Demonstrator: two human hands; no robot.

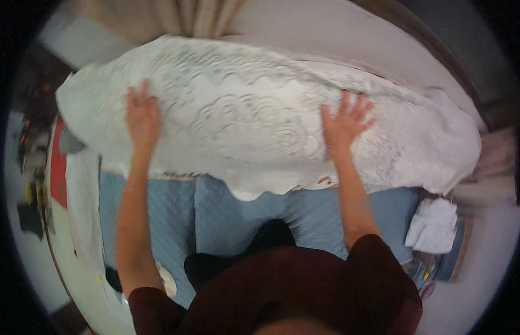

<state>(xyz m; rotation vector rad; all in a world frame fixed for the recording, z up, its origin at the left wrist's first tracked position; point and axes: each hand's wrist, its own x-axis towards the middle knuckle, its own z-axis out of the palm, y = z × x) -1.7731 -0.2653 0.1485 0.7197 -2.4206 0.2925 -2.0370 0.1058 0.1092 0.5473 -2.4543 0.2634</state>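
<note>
A white cover (243, 120) with a raised scroll and scallop pattern lies spread across the upper part of what looks like a sofa, its wavy lower edge hanging over the blue quilted seat (237, 198). My left hand (144, 120) rests on the left part of this cover, palm down, fingers stretched out. Toward the right, my right hand (345, 125) also presses flat on it with fingers spread wide. Neither hand grips the cloth. Small creases run through the cover, mostly near its right end.
A folded white cloth (432, 226) lies at the seat's right end. Beige curtains (193, 17) hang behind the sofa. On the left are a white cloth strip (84, 206) and a red patch (58, 167). My dark-clad knees (271, 237) are at the seat's front.
</note>
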